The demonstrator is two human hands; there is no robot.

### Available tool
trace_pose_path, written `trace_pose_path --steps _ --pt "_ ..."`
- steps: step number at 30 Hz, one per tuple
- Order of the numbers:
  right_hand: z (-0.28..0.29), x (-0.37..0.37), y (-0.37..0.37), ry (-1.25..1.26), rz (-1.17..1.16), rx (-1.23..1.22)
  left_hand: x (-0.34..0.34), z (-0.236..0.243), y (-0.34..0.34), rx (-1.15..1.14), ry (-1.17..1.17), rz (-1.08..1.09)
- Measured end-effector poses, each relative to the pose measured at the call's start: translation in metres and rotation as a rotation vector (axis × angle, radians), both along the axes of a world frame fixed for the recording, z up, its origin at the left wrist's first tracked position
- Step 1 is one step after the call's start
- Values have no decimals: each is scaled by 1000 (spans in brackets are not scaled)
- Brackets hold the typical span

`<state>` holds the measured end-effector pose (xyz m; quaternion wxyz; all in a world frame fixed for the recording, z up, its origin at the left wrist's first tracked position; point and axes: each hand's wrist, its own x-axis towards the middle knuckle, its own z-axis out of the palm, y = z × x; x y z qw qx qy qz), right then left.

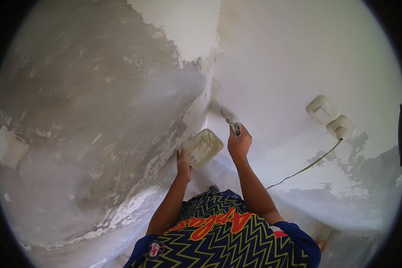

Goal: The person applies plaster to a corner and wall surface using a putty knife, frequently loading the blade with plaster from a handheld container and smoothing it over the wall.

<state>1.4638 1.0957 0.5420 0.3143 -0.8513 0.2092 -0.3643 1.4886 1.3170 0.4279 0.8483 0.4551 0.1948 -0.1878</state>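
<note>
My left hand (pixel 183 165) grips the side of a pale rectangular plastic tub (pixel 193 154), which is tilted and has whitish filler paste (pixel 207 147) inside. My right hand (pixel 240 144) is closed around the handle of a putty knife (pixel 229 121), held above and to the right of the tub. Its blade lies at the white right-hand wall (pixel 272 80), close to the inside corner where the two walls meet. Paste smears the handle and blade. Exactly how the blade's edge touches the wall is hard to make out.
The left wall (pixel 89 98) is rough grey plaster with white patches. On the right wall sit a white switch (pixel 322 110) and a socket (pixel 346 128) with a plug in it. From the plug, a thin cable (pixel 308 167) runs down toward my right arm. Grey bare patches mark the lower right wall.
</note>
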Motion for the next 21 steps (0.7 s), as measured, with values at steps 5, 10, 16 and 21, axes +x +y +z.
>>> trace_pose_path --steps 5,10,16,21 --pt "-9 -32 -7 -70 -26 -41 -4 -9 13 -64 -53 -24" --pt "-8 -48 -13 -46 137 112 -14 -10 17 -142 -62 5" --pt "-29 -5 -18 -12 183 223 -22 -12 18 -90 -28 5" --pt "-42 11 -18 -8 23 68 -29 -15 23 -74 -51 -30"
